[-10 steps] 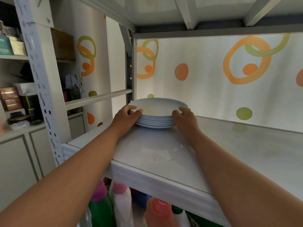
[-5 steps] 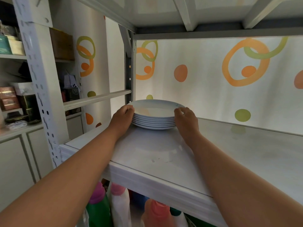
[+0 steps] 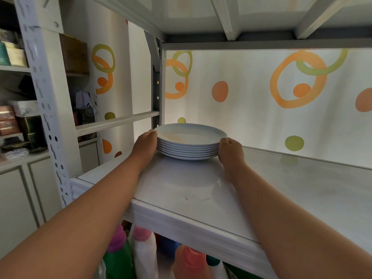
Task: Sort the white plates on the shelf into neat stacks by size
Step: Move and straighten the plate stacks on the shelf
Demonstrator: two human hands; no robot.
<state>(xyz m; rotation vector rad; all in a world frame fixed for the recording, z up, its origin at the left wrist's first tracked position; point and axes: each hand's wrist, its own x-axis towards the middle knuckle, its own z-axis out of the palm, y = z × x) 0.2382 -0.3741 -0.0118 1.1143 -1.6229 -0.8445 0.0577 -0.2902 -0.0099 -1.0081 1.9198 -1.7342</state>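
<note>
The plates (image 3: 191,135) were smooth, glossy white, the top one catching soft reflections. The shelf (image 3: 302,188) had a smooth, faintly shiny pale surface, with a scuffed, duller patch near its front. The perforated upright (image 3: 52,101) looked like matt painted metal. The bottles (image 3: 145,254) below were glossy plastic.

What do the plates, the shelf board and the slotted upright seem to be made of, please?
Stack of plates: white and glossy, likely glazed ceramic or melamine; the top one mirrors orange from the wall. Shelf board: smooth, semi-gloss, perhaps laminate or painted board; it faintly reflects the green dot. Slotted upright: probably painted metal, given its punched holes.
</note>
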